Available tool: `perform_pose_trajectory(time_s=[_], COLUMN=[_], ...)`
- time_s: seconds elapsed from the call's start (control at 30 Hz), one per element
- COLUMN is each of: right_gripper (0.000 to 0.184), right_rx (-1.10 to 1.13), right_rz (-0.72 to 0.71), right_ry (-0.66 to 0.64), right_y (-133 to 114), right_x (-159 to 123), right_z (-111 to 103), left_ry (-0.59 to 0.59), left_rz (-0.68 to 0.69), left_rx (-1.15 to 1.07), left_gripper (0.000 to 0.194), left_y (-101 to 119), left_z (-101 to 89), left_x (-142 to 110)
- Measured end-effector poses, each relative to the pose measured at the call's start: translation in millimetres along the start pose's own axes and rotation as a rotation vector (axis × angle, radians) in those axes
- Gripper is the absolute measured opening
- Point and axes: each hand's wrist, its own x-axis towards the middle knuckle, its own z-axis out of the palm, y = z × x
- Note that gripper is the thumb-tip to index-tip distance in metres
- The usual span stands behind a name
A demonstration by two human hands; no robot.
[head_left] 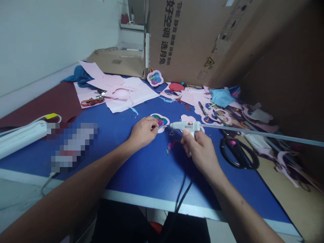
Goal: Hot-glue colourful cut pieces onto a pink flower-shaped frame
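Note:
My right hand (198, 145) is wrapped round the handle of a white glue gun (186, 126), with a long translucent glue stick (263, 133) running out of its back to the right. The gun's nozzle points left at a flower-shaped pink paper cutout (165, 120) with a shiny multicoloured centre. On the near left edge of that cutout, my left hand (144, 131) is closed, fingers pinched against it. Part of the cutout is hidden by these fingers. Just behind the gun lies a plain pink paper cutout (188, 118), partly covered.
Black-handled scissors (239, 153) lie right of my right hand. Pink paper sheets (134, 89) and another flower cutout (155, 78) lie at the back, before a large cardboard box (192, 40). A white power strip (22, 136) is at left. The gun's black cord (186, 194) hangs over the table's front edge.

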Motion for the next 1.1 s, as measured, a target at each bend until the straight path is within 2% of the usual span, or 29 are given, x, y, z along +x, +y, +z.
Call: perform_pose_trajectory(time_s=[0.17,0.37,0.43,0.57,0.63,0.73,0.83,0.97,1.1], right_gripper=[0.051,0.051,0.051,0.052,0.053,0.053,0.055,0.055,0.052], right_rx=[0.063,0.094,0.096,0.086,0.079,0.092,0.1,0.119,0.128], right_rz=[0.013,0.019,0.019,0.019,0.012,-0.005,-0.014,-0.015,-0.019], right_ry=[0.048,0.039,0.046,0.058,0.056,0.054,0.071,0.069,0.077], right_y=[-1,0,0,0,0,-1,-1,-1,-1], right_x=[2,3,3,3,4,4,4,5,6], right_z=[-6,-7,-7,-8,-9,-10,-10,-11,-11], left_ry=[-0.015,-0.045,-0.015,0.134,0.134,-0.025,-0.159,-0.257,-0.397], left_rz=[0.022,0.046,0.051,0.034,0.044,0.065,0.072,0.044,-0.02], left_rx=[-0.011,-0.003,0.0,0.042,0.097,0.219,0.342,0.408,0.472], left_gripper=[0.028,0.051,0.049,0.038,0.039,0.043,0.05,0.054,0.064], left_y=[-2,-9,-8,-1,0,-5,-16,-23,-15], left_z=[-0.8,-0.5,-7.1,-31.7,-40.3,-37.6,-21.8,-4.5,-1.8], left_x=[2,-1,-4,0,11,35,52,53,47])
